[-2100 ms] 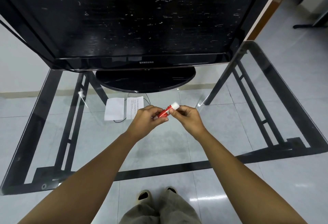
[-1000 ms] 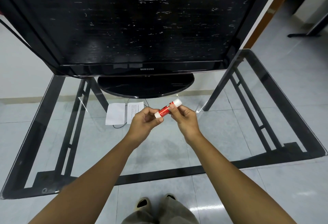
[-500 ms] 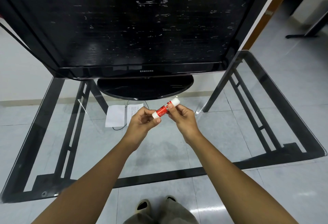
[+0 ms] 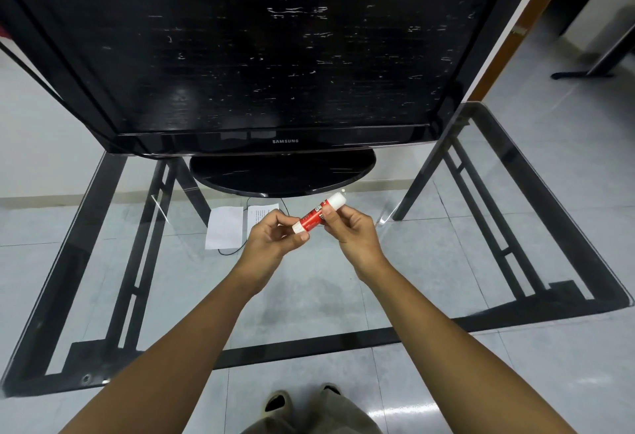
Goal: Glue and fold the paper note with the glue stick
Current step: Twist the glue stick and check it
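Left hand (image 4: pixel 275 237) and right hand (image 4: pixel 354 231) each clamp their grip on the tilted glue stick (image 4: pixel 316 216), the left hiding part of the paper note (image 4: pixel 225 227) on the worktop (image 4: pixel 446 279).

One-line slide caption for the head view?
Above a glass table, left hand and right hand hold a red glue stick; the paper note lies flat near a television.

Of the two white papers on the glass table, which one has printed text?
The right paper, partly behind the left hand, shows printed lines; the left paper is blank.

"samsung" on the television bezel (image 4: pixel 285 141)
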